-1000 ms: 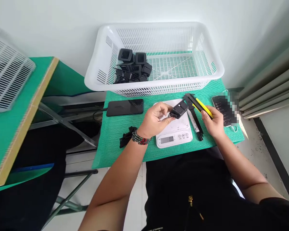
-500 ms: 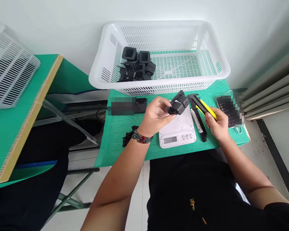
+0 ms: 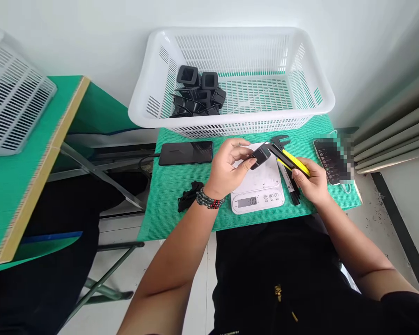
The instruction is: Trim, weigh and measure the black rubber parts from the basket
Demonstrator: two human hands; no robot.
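Note:
Over the white kitchen scale (image 3: pixel 256 186), my left hand (image 3: pixel 228 167) pinches a black plastic part (image 3: pixel 260 157) between thumb and fingers. My right hand (image 3: pixel 312 181) is wrapped round a yellow and black utility knife (image 3: pixel 292 163). The front end of the knife meets or nearly meets the right edge of the part; whether they touch I cannot tell. Beneath the knife lie a white marker (image 3: pixel 289 179) and black strips, partly covered. Black calipers (image 3: pixel 281 139) show behind the knife. The scale's display appears to read 0.0.
A white plastic basket (image 3: pixel 232 122) at the back holds several black parts (image 3: pixel 195 95). A black phone (image 3: pixel 185 153) lies left, another phone (image 3: pixel 330 160) right. Black scraps (image 3: pixel 190 196) rest beside my left wrist. A second green table (image 3: pixel 66 116) with a white basket (image 3: pixel 14 100) stands at left.
The black part has been turned in my left hand and now shows a flatter face. The knife has come left, its front end now up against or close to the part.

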